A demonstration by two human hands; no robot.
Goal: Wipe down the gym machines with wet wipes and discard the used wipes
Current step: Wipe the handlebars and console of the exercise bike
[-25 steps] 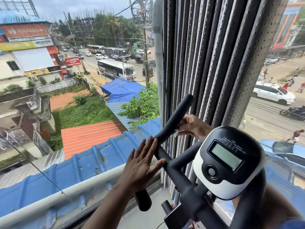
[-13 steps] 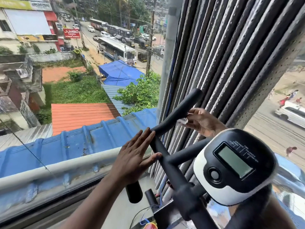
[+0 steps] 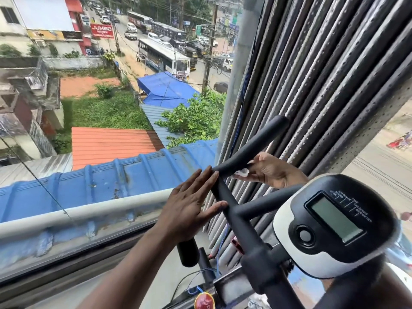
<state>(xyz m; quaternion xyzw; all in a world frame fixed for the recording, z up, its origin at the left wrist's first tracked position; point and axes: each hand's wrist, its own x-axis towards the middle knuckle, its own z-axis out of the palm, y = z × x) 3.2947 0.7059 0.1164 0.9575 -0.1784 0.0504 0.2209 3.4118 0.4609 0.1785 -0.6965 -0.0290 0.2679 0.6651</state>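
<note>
An exercise bike's black handlebar [image 3: 249,143] rises from the stem toward the window. My right hand [image 3: 269,170] holds a small white wet wipe [image 3: 242,172] against the underside of the handlebar near its bend. My left hand [image 3: 191,206] is flat with straight fingers, its fingertips and thumb touching the bar's left side just below the bend. The bike's black and white console [image 3: 334,224] with a grey screen sits at the lower right.
A large glass window [image 3: 111,130] fills the left, looking down on roofs and a street. Grey perforated vertical blinds [image 3: 323,85] hang right behind the handlebar. Blue cables [image 3: 220,246] run down beside the stem. A lower black grip end [image 3: 187,253] sticks out below my left wrist.
The view has tilted down and moved closer. My right hand with the wipe has slid down the bar toward the bend. My left hand stays flat against the bar.
</note>
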